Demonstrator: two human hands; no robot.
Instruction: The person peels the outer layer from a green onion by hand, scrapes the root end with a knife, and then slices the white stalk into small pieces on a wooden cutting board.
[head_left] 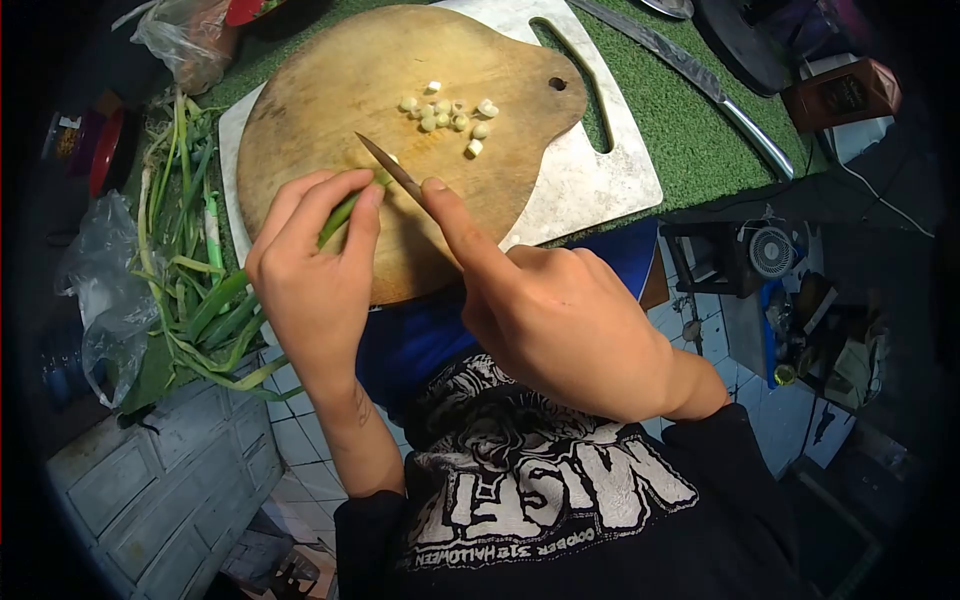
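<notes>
My left hand (315,255) is closed around a green onion (338,218), its fingertips holding the stalk down on the round wooden cutting board (330,90). In my right hand (560,315) is a knife (388,163), the index finger stretched along the back of the blade. The blade lies just right of my left fingertips, close to the cut end of the stalk; its handle is hidden in my palm. Several pale cut pieces of green onion (441,118) lie scattered on the upper right part of the board.
Under the wooden board lies a white plastic board (610,190) on green turf matting (690,140). A bunch of green onions (185,220) and a plastic bag (110,290) are at the left. A long knife (690,80) and a brown box (842,95) sit at the right.
</notes>
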